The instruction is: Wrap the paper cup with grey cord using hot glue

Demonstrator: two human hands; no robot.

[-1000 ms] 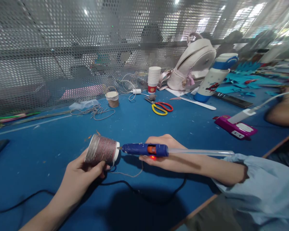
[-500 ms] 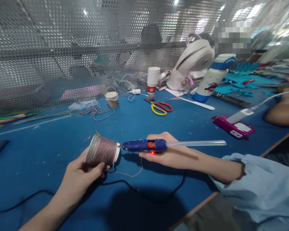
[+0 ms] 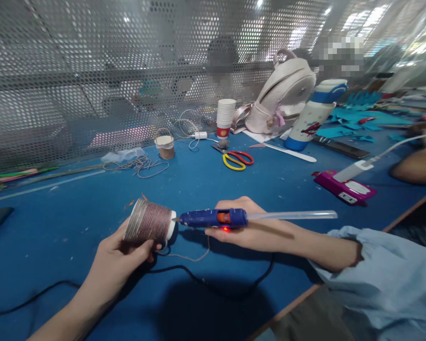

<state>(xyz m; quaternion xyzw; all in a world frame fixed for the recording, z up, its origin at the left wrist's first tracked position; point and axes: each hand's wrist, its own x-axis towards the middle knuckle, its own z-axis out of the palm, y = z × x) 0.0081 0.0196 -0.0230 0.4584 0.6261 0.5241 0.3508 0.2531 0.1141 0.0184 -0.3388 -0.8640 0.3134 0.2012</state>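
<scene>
My left hand (image 3: 119, 258) is closed round a paper cup wound with brownish string (image 3: 149, 221), held on its side above the blue table (image 3: 74, 208). My right hand (image 3: 246, 232) grips a blue glue gun (image 3: 213, 218) with a lit red lamp and a clear glue stick (image 3: 291, 215) sticking out behind. The gun's nozzle touches the white end of the cup. A loose string end (image 3: 190, 255) hangs below the cup.
A black power cord (image 3: 206, 284) runs across the near table. Farther back lie scissors (image 3: 236, 158), a stack of paper cups (image 3: 226, 117), a small basket cup (image 3: 165, 145), loose string (image 3: 138, 166), a backpack (image 3: 284, 94), a bottle (image 3: 314, 113) and a pink device (image 3: 344, 187). Another person's arm (image 3: 417, 166) rests at right.
The glue gun rose a little from a second ago and now sits slightly lower again, its nozzle staying at the cup's end. The left hand and cup have barely moved.
</scene>
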